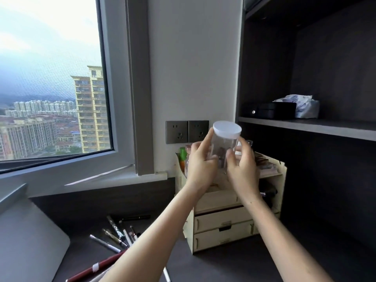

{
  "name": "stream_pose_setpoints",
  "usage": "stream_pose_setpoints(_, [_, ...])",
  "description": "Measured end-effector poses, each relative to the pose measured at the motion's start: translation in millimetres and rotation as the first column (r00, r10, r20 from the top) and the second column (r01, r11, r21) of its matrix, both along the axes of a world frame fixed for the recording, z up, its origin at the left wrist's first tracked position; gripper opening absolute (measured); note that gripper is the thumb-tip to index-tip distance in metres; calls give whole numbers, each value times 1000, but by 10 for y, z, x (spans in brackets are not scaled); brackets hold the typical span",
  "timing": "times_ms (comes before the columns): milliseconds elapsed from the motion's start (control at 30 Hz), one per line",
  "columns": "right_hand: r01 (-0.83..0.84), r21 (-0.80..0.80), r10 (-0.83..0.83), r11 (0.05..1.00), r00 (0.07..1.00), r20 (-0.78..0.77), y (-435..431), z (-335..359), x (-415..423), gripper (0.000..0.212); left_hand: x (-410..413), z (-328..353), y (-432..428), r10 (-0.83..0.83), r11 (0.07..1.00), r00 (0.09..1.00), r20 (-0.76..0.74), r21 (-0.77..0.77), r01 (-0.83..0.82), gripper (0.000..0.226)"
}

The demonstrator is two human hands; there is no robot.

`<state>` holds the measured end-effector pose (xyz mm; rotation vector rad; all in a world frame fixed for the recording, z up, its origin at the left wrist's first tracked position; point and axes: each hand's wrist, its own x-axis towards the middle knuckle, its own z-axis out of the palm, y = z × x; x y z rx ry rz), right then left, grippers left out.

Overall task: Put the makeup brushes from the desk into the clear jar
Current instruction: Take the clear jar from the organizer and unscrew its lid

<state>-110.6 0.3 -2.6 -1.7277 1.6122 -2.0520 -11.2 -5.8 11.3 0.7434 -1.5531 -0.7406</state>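
Observation:
The clear jar with a white lid is held up in the air above a wooden drawer organiser. My left hand grips its left side and my right hand grips its right side. The lid sits on the jar. Nothing shows inside it. Several makeup brushes and pens lie scattered on the dark desk at the lower left, under my left forearm.
A pale wooden drawer organiser stands on the desk against the wall, with small bottles on top. A grey laptop lid lies at the far left. Dark shelves with a black box rise on the right. Wall sockets sit behind the jar.

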Motion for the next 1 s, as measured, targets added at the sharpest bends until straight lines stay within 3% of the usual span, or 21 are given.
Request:
stream_pose_setpoints(100, [-202, -58, 205, 978, 977, 54, 311, 19, 154, 37, 316, 13, 266, 111, 974, 991, 70, -204, -95, 64])
stream_pose_setpoints(200, [-484, -20, 480, 875, 861, 168, 595, -141, 397, 23, 714, -173, 563, 319, 888, 922, 219, -408, -211, 73])
stream_pose_setpoints(233, [-566, 1, 553, 824, 807, 206, 676, -211, 504, 25, 836, -276, 652, 376, 864, 892, 250, -443, -240, 78])
stream_pose_setpoints(333, [-723, 108, 655, 682, 670, 348, 835, -426, 817, 59, 1181, -647, 865, 486, 817, 833, 265, -475, -326, 85])
stream_pose_setpoints(400, [-711, 254, 620, 656, 700, 355, 896, -532, 981, 67, 1396, -882, 983, 539, 792, 791, 291, -494, -357, 83])
stream_pose_setpoints(500, [-598, 425, 595, 679, 788, 160, 925, -650, 1135, 68, 1687, -1177, 1167, 547, 805, 721, 426, -503, -314, 81])
stream_pose_setpoints(667, [-456, 478, 617, 751, 742, -263, 1000, -844, 1303, 58, 2102, -1355, 1418, 370, 910, 790, 490, -361, -203, 80])
stream_pose_setpoints(733, [-406, 359, 537, 840, 710, -455, 1050, -916, 1374, 54, 2210, -1387, 1490, 223, 971, 866, 447, -184, -155, 85])
stream_pose_setpoints(800, [-455, 285, 533, 844, 648, -544, 1111, -953, 1431, 51, 2296, -1438, 1551, 67, 997, 929, 365, 17, -78, 86])
stream_pose_setpoints(900, [-584, 419, 709, 695, 460, -534, 1150, -997, 1440, 47, 2449, -1536, 1584, -96, 971, 959, 266, 237, 32, 82])
stream_pose_setpoints(1000, [-655, 666, 932, 356, 303, -199, 1136, -975, 1375, 45, 2590, -1626, 1585, -212, 912, 955, 207, 393, 117, 76])
